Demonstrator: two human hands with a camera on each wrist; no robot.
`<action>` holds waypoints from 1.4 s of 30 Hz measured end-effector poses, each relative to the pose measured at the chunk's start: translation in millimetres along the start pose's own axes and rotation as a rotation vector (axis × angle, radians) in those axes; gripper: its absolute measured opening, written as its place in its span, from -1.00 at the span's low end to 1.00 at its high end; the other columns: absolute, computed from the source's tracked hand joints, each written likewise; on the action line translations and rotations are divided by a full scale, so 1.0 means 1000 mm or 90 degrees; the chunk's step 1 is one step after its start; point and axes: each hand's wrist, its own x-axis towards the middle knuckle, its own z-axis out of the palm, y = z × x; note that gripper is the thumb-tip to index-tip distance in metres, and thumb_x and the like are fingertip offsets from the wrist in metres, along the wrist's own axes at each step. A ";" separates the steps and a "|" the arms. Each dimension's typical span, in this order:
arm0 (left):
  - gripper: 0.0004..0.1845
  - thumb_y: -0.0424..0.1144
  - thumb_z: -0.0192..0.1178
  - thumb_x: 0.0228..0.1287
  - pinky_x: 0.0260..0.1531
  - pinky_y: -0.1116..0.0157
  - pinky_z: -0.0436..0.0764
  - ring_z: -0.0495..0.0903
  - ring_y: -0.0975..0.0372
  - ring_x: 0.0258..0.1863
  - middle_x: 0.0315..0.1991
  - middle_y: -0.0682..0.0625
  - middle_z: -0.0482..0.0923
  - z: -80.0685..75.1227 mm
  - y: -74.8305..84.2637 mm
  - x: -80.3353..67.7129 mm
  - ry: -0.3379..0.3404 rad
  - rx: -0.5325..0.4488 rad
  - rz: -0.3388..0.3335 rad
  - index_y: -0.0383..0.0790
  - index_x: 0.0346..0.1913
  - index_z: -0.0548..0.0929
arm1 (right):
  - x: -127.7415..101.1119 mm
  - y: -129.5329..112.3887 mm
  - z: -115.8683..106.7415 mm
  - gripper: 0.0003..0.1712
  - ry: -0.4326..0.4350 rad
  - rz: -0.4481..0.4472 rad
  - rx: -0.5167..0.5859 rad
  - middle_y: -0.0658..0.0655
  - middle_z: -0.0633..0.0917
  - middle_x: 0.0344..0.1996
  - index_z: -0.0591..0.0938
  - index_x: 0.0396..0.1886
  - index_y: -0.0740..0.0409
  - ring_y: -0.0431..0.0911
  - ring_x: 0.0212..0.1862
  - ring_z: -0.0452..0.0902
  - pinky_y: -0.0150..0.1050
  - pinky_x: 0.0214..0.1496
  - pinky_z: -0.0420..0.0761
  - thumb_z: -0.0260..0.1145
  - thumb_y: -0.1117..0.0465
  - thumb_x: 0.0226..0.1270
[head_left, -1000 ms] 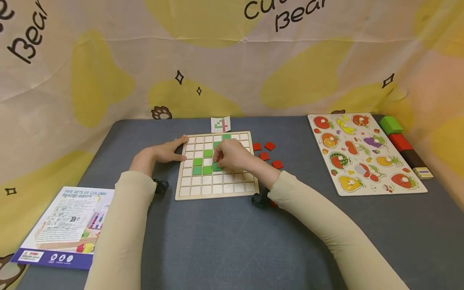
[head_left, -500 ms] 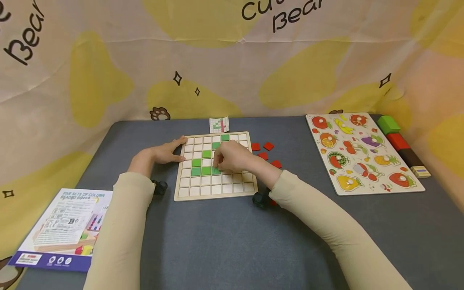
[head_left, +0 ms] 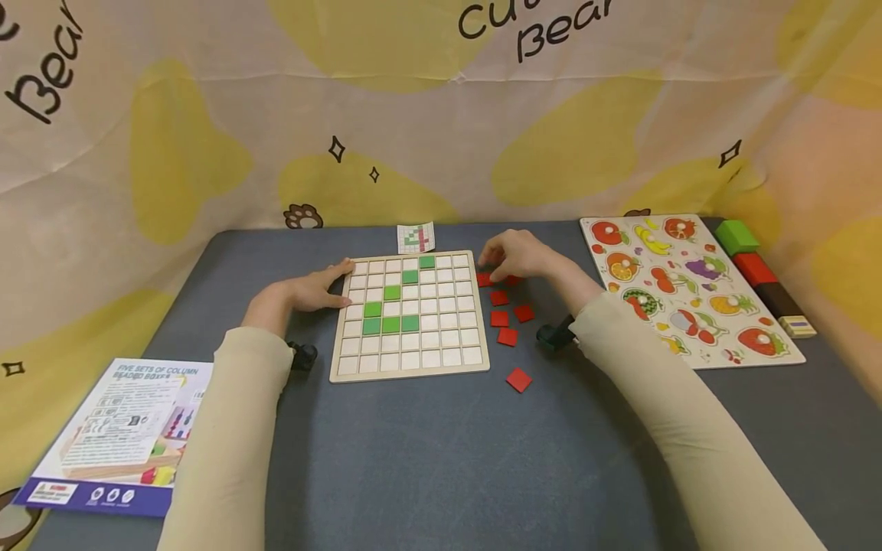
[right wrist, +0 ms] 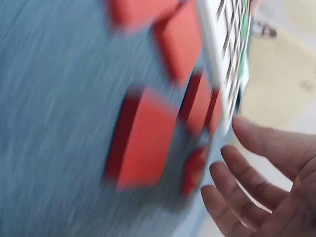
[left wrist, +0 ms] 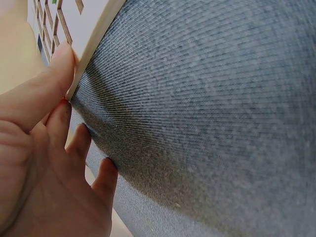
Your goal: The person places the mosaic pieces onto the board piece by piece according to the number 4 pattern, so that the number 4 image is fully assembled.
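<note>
1. Two hands were at work: the right hand (head_left: 515, 256) hovered over the loose red tiles (head_left: 499, 298) just right of the wooden grid board (head_left: 410, 315), its fingers (right wrist: 256, 140) spread and relaxed, holding nothing that the blurred wrist view could confirm.
2. Its fingertips looked to be at the farthest red tile by the board's upper right corner; whether they already touched it could not be told. A clean pick there probably called for a light pinch on two opposite edges of a single tile, lifted straight up so its neighbours were not dragged.
3. The left hand (head_left: 313, 291) lay flat with straight fingers, its thumb (left wrist: 54, 74) against the board's left edge. Keeping that pressure steady would likely stop the board sliding as a tile was seated.
4. Seven green tiles (head_left: 390, 324) sat in the grid, forming a diagonal and a short row; the remaining cells showed bare wood.
5. A small pattern card (head_left: 416, 238) lay just beyond the board's far edge, worth checking before a cell was chosen.
6. One red tile (head_left: 519, 379) lay apart, nearer the person.
7. Farther right rested a fruit puzzle (head_left: 689, 287); a booklet (head_left: 117, 436) lay at the left.
</note>
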 end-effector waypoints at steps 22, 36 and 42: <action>-0.09 -0.06 0.07 0.49 0.48 -0.33 -0.27 -0.43 -0.25 0.58 0.61 -0.27 -0.48 0.000 0.000 0.000 0.004 -0.008 -0.005 -0.13 0.61 -0.31 | -0.002 0.047 -0.010 -0.77 -0.002 0.018 -0.008 0.09 0.68 -0.37 0.68 -0.32 0.14 -0.07 -0.26 0.51 -0.29 -0.22 0.45 0.56 0.22 0.07; -0.09 -0.07 0.06 0.50 0.47 -0.35 -0.28 -0.44 -0.27 0.57 0.60 -0.29 -0.50 0.000 -0.001 0.000 -0.001 0.000 -0.001 -0.15 0.60 -0.32 | 0.020 -0.009 0.016 -0.86 0.091 -0.008 0.142 0.06 0.68 -0.46 0.69 -0.28 0.15 -0.06 -0.43 0.57 -0.31 -0.37 0.51 0.47 0.24 0.20; -0.08 -0.07 0.06 0.50 0.46 -0.36 -0.27 -0.44 -0.26 0.58 0.60 -0.29 -0.50 0.000 -0.001 0.000 -0.003 0.001 -0.002 -0.14 0.60 -0.33 | 0.038 -0.038 0.032 -0.94 0.108 -0.001 0.147 0.10 0.74 -0.34 0.74 -0.29 0.13 0.00 -0.12 0.57 -0.19 -0.03 0.57 0.44 0.26 0.24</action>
